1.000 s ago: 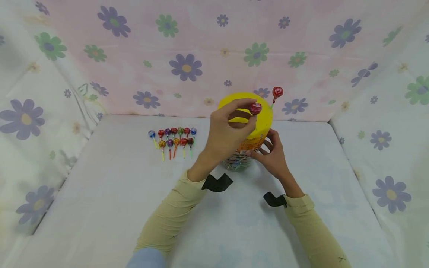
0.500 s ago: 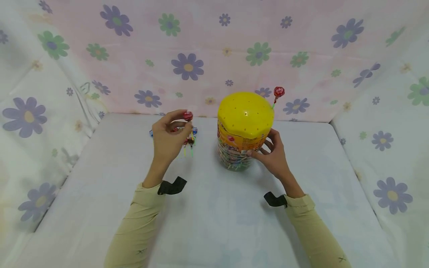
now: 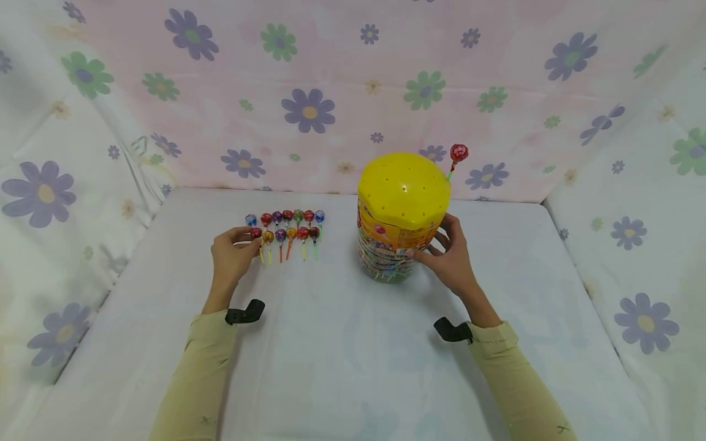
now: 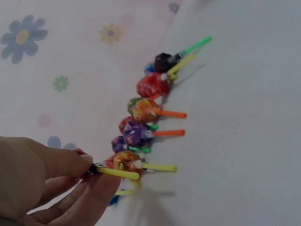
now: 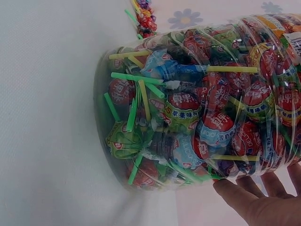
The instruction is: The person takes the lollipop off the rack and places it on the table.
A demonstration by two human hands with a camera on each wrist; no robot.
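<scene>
My left hand (image 3: 231,260) pinches a red-wrapped lollipop (image 3: 256,233) at the left end of the front row of lollipops. In the left wrist view its yellow stick (image 4: 117,173) points away from the fingertips. Two rows of lollipops in mixed wrappers, among them an orange lollipop (image 3: 291,233) and a purple lollipop (image 3: 280,235), lie on the white cloth. My right hand (image 3: 449,257) holds the side of a clear jar (image 5: 188,108) full of lollipops, thumb in front. A yellow lid (image 3: 405,187) with small holes tops the jar.
One red lollipop (image 3: 459,153) stands upright on a green stick at the lid's right edge. The white cloth-covered table (image 3: 353,343) is bounded by flower-print curtains (image 3: 342,79) at the back and sides.
My left hand has carried the red lollipop from over the jar's lid leftward and down to the front row's left end. My right hand keeps its hold on the jar.
</scene>
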